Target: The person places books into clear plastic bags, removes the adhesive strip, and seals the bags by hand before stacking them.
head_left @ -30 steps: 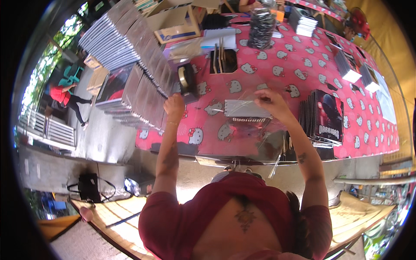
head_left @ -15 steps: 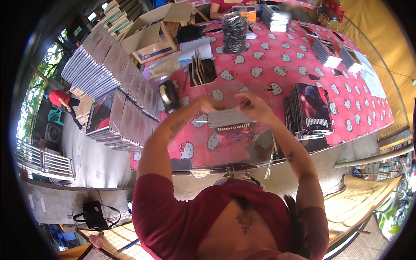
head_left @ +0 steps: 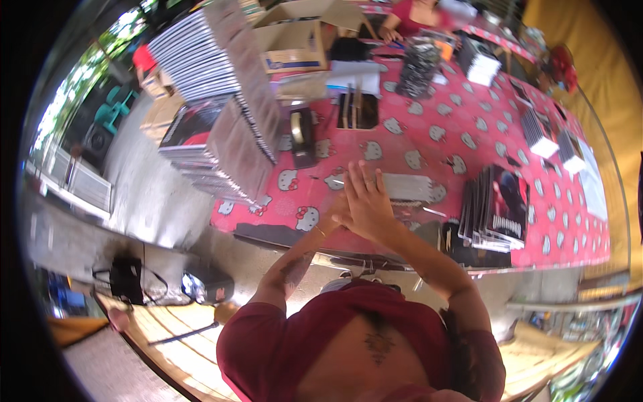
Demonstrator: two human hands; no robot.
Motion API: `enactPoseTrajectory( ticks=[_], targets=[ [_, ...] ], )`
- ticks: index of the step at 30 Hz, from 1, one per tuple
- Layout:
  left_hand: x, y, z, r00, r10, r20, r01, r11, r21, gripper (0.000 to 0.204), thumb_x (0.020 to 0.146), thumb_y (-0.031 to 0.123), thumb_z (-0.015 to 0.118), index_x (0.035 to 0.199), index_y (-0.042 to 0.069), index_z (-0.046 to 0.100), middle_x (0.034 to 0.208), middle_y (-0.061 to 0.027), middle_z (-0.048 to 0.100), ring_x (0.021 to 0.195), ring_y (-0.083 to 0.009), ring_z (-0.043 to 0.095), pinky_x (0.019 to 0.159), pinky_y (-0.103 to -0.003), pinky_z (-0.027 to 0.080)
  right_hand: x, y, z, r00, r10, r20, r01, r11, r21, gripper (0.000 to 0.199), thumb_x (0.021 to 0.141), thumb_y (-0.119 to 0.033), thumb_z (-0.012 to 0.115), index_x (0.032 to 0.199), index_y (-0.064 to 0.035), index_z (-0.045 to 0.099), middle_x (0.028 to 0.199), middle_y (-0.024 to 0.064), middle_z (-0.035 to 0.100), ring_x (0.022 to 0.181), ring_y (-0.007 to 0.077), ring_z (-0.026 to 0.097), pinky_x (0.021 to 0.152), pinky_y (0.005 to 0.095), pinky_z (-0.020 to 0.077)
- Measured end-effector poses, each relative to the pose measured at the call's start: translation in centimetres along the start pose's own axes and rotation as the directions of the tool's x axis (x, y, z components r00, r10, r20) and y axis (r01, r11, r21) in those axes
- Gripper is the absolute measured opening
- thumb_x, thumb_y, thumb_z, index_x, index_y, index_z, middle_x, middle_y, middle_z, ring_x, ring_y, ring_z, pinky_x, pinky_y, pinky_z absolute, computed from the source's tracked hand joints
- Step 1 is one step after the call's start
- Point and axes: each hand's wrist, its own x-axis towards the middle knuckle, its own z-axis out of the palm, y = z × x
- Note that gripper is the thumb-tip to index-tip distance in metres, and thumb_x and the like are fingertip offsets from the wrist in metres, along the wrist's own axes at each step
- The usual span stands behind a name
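My right hand (head_left: 368,201) lies palm down on the pink tablecloth, fingers stretched out and pointing away from me. Under and beside it is my left hand (head_left: 333,213), whose fingers are mostly hidden. Just right of the hands, a pale, spiral-edged notebook (head_left: 410,187) rests on the table, with clear plastic film around it. A stack of dark-covered spiral notebooks (head_left: 499,208) stands to its right. Beyond my hands sits a black tape dispenser (head_left: 303,137) with a roll of tape.
Tall stacks of plastic-wrapped notebooks (head_left: 231,134) fill the table's left side. Farther back are an open cardboard box (head_left: 291,50), a black tray (head_left: 358,112) with upright dividers and a dark plastic-wrapped pile (head_left: 418,70). Across the table, a person in red (head_left: 412,20) is at work.
Both hands have come from the notebook's two ends to the area at its left, right over left. The notebook now lies flatter. My view has shifted, moving the surroundings in the picture.
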Motion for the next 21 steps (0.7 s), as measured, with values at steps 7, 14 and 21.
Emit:
enactPoseTrajectory(
  ticks=[7, 14, 21],
  targets=[
    [-2.1, 10.5, -17.9, 0.863, 0.249, -0.439, -0.108, 0.941, 0.320, 0.065, 0.061, 0.025, 0.088, 0.114, 0.002, 0.058, 0.104, -0.0158, 0.063, 0.097, -0.0310, 0.062, 0.081, -0.042, 0.051, -5.4, 3.3, -16.1, 0.874, 0.019, -0.485, 0.226, 0.868, 0.442, 0.066, 0.086, -0.042, 0.070, 0.140, -0.0067, 0.054, 0.145, 0.0208, 0.049, 0.135, 0.0362, 0.045, 0.114, 0.0538, 0.0266],
    [-2.3, 11.8, -30.5, 0.256, -0.223, -0.940, 0.011, 0.974, -0.228, 0.071, 0.076, 0.035, 0.086, 0.123, -0.005, 0.052, 0.105, -0.0080, 0.062, 0.082, -0.0129, 0.056, 0.071, -0.028, 0.047, -15.2, 24.6, -17.5, 0.746, 0.570, -0.344, -0.573, 0.813, 0.105, 0.064, 0.094, -0.031, 0.065, 0.149, -0.0072, 0.041, 0.152, 0.0215, 0.040, 0.142, 0.0378, 0.037, 0.115, 0.0460, 0.0317],
    [-3.4, -2.8, -35.8, -0.235, -0.347, -0.908, 0.536, 0.733, -0.418, 0.089, 0.085, 0.061, 0.061, 0.132, -0.014, 0.046, 0.141, -0.0375, 0.042, 0.135, -0.0467, 0.036, 0.115, -0.048, 0.024, -26.5, 40.2, -11.9, 0.410, 0.870, 0.273, -0.860, 0.269, 0.434, 0.085, 0.093, -0.066, 0.052, 0.155, -0.0112, 0.032, 0.153, 0.0196, 0.040, 0.134, 0.0389, 0.047, 0.102, 0.0544, 0.0444]
  ],
)
